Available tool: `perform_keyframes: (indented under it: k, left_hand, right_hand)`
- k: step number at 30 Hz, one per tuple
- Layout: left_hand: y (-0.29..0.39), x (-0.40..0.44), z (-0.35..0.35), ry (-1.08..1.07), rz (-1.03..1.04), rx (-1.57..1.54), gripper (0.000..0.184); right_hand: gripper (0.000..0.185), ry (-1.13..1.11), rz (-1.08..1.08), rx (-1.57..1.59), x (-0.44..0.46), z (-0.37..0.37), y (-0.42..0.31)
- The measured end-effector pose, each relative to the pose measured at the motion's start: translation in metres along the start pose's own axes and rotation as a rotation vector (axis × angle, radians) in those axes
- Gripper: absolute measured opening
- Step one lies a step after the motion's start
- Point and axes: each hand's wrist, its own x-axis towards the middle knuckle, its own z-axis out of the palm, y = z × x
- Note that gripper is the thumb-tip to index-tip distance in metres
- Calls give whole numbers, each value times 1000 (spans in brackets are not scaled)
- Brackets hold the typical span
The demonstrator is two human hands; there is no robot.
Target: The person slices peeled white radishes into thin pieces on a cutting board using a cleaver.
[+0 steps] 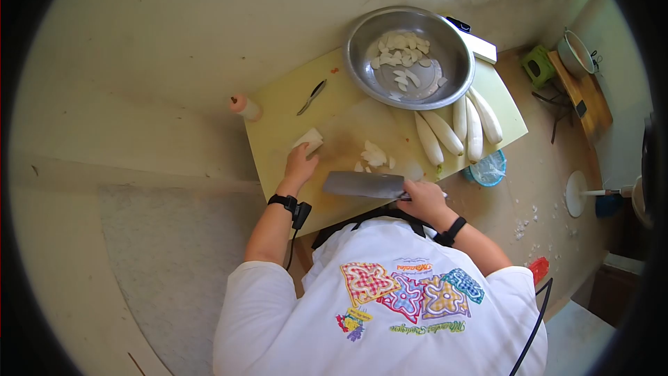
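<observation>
My right hand is wrapped round the handle of a cleaver, whose broad dark blade points left across the near part of the table. My left hand grips a short white piece of radish at the table's left side. Between the two, just beyond the blade, lies a small heap of cut radish slices. Farther back, a large steel basin holds more white slices. Several whole peeled white radishes lie at the table's right, in front of the basin.
On the pale yellow table lies a peeler or small knife. A bottle with a pink top stands at the left edge by the wall. Below the right edge is a blue bin with a plastic liner. White scraps dot the floor.
</observation>
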Motion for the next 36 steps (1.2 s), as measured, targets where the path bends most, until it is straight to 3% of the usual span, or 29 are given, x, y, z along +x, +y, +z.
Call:
perform_keyframes:
  k: [2,7,9,16,21,23,32,36]
  left_hand:
    - [-22,3,-10,97,-135,159,63]
    - [-30,13,-11,88,-140,227,69]
    - [-21,16,-8,77,-132,249,70]
    - [-31,18,6,186,99,392,60]
    - [-52,15,11,180,207,382,56]
    - [-51,8,8,154,152,313,53]
    - [-39,-65,12,-43,-19,-13,50]
    - [-40,-73,29,-57,59,36,49]
  right_hand:
    - [29,16,175,39,-12,-10,-3]
    - [27,102,363,89,-42,-16,-10]
    - [23,132,556,181,-51,-20,-23]
    - [17,154,745,280,-54,-26,-74]
    - [16,111,689,315,-41,-3,-89]
    - [16,57,545,260,-38,11,-85]
    - [18,25,609,216,-33,31,-75]
    - [18,79,628,175,-26,29,-63]
